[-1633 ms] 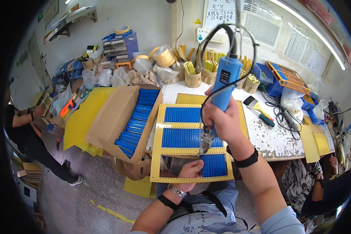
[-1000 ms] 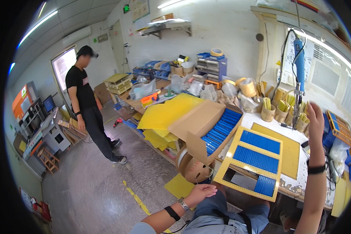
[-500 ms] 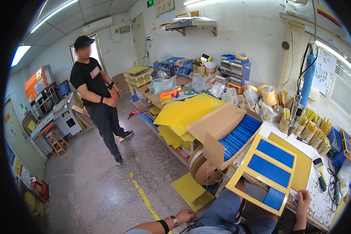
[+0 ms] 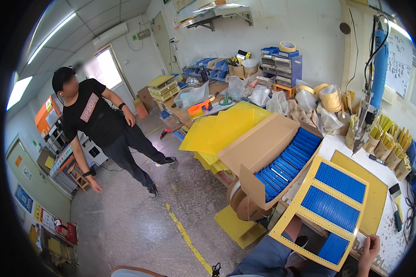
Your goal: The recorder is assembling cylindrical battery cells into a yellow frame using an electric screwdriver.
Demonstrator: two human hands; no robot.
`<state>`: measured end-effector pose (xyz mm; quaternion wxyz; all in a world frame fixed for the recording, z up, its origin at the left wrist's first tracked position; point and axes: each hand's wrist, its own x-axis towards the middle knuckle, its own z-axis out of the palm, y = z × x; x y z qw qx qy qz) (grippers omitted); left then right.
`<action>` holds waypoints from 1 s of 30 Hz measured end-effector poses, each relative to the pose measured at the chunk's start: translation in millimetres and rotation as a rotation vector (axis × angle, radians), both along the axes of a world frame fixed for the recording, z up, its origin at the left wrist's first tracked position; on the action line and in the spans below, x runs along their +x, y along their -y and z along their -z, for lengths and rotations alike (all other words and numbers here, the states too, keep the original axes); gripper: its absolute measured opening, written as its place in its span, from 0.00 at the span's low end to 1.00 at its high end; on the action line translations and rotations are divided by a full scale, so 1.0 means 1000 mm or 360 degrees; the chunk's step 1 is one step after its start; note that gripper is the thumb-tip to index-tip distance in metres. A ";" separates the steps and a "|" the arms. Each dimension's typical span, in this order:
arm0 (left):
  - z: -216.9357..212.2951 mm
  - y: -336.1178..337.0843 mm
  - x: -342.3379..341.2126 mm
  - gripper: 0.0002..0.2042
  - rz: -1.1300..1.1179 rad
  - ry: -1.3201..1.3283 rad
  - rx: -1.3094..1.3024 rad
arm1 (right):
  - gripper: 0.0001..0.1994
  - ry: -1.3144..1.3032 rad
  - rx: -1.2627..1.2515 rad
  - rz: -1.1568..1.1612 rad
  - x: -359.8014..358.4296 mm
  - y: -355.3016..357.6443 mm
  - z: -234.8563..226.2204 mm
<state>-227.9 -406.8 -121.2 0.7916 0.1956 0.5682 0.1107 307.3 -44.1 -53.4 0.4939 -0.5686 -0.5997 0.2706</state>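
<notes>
My right hand (image 4: 370, 249) is beside the right edge of a yellow rectangular frame (image 4: 287, 216), its fingers curled closed. Whether something small is between them cannot be made out. The frame lies tilted over the table's near edge and above my legs. Narrow blue strips (image 4: 330, 208) pack two of its openings. In the nearest opening, a shorter block of blue strips (image 4: 333, 248) fills only the right part, and my leg shows through the rest. Just beyond stands an open cardboard box (image 4: 259, 141) holding rows of blue pieces (image 4: 286, 161). My left hand is out of view.
Behind the frame lies a yellow board (image 4: 372, 214). A brush (image 4: 395, 203) is at the right, and a blue hanging tool (image 4: 379, 69) is above the table. Yellow sheets (image 4: 226, 127) are stacked left of the box. A person in black (image 4: 99, 111) stands across the floor.
My left hand has dropped out of view. The other person has come nearer, with arms now apart. The view has shifted, while my right hand stays by the frame's edge.
</notes>
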 end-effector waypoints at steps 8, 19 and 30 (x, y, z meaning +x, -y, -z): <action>-0.015 -0.010 -0.007 0.23 -0.0106 -0.0086 0.0004 | 0.01 0.0071 -0.0003 -0.0073 -0.012 0.005 -0.006; -0.041 -0.074 -0.019 0.23 -0.0158 -0.0164 0.0004 | 0.10 0.0343 -0.0176 -0.0084 -0.011 0.019 -0.030; -0.132 -0.144 -0.057 0.23 -0.0271 -0.0263 -0.0009 | 0.13 0.0526 -0.0121 -0.0163 -0.020 0.010 -0.046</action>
